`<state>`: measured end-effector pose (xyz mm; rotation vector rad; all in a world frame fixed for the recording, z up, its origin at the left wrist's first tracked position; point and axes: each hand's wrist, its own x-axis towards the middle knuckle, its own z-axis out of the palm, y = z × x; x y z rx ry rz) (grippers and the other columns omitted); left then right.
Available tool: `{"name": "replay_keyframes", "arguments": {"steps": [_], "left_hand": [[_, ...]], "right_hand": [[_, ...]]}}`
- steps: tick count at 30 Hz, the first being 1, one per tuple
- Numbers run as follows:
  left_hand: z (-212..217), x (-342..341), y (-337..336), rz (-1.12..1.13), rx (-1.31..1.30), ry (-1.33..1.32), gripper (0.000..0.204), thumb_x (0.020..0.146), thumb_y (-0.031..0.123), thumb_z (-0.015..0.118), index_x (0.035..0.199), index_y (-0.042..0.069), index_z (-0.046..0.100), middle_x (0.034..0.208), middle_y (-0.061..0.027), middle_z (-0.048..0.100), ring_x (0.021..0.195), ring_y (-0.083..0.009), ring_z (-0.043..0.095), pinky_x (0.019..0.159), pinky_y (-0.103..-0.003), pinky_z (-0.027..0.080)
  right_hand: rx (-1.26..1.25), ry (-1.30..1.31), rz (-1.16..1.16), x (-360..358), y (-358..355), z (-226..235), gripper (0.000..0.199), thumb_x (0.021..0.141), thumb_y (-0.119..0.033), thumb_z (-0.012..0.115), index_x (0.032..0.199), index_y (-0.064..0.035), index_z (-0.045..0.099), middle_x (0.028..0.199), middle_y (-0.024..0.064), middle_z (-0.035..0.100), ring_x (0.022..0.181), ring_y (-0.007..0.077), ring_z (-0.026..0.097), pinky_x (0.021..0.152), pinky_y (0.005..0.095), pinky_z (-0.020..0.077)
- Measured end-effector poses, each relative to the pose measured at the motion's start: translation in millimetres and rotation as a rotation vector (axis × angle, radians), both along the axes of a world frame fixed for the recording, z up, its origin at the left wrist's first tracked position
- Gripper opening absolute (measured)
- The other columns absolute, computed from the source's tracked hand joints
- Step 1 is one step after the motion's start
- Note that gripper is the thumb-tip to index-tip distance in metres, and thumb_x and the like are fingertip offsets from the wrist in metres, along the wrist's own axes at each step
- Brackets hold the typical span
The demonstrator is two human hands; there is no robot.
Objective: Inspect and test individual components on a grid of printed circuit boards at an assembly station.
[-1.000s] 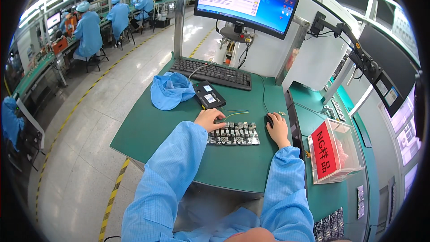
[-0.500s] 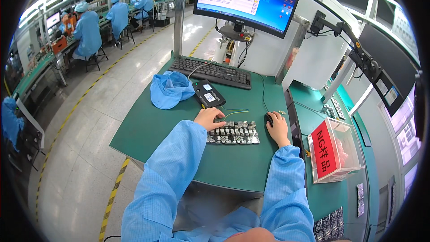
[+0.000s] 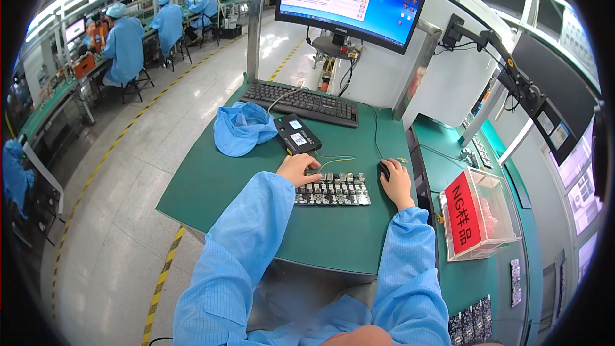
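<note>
My left hand point(image 3: 297, 170) rests at the upper left corner of a panel of small circuit boards point(image 3: 333, 191) lying on the green table. Its thumb and forefinger curl together at the panel's edge, and whatever they pinch is hidden. Thin yellow and green wires point(image 3: 336, 158) run to those fingers from near a black box-shaped device point(image 3: 297, 134) with a small screen. To the right of the panel, my right hand point(image 3: 397, 184) is closed over a black computer mouse point(image 3: 384, 170). Silvery metal parts stand in rows on the panel.
A blue cap point(image 3: 243, 129) lies left of the device, below a black keyboard point(image 3: 301, 104). A monitor point(image 3: 352, 0) stands behind. On the right are a clear box point(image 3: 496, 218) with a red label and more circuit boards point(image 3: 471, 322). Co-workers in blue point(image 3: 125, 51) sit far left.
Both hands stay where they were, on the panel's corner and on the mouse. The whole view has shifted very slightly.
</note>
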<state>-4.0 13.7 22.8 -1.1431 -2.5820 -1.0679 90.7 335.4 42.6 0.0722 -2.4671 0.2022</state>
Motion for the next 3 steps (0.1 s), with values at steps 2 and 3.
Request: {"name": "replay_keyframes", "arguments": {"steps": [2, 3], "left_hand": [[1.2, 0.6, -0.2, 0.004, -0.009, -0.007, 0.033, 0.078, 0.040, 0.068, 0.100, 0.015, 0.064, 0.095, -0.0004, 0.060, 0.096, -0.0188, 0.056, 0.083, -0.034, 0.037], [2.4, 0.9, -0.6, 0.004, -0.014, -0.011, 0.034, 0.078, 0.040, 0.068, 0.100, 0.015, 0.064, 0.095, -0.0004, 0.060, 0.097, -0.0187, 0.056, 0.083, -0.034, 0.037]], "right_hand": [[-0.005, -0.009, -0.003, 0.0, -0.7, 0.4, 0.039, 0.074, -0.014, 0.063, 0.113, -0.0134, 0.059, 0.118, 0.0113, 0.056, 0.098, 0.0341, 0.056, 0.084, 0.0412, 0.0475], [0.006, -0.007, 0.003, -0.2, 0.3, 0.4, 0.040, 0.074, -0.014, 0.063, 0.114, -0.0128, 0.059, 0.118, 0.0119, 0.056, 0.098, 0.0341, 0.056, 0.085, 0.0411, 0.0474]]}}
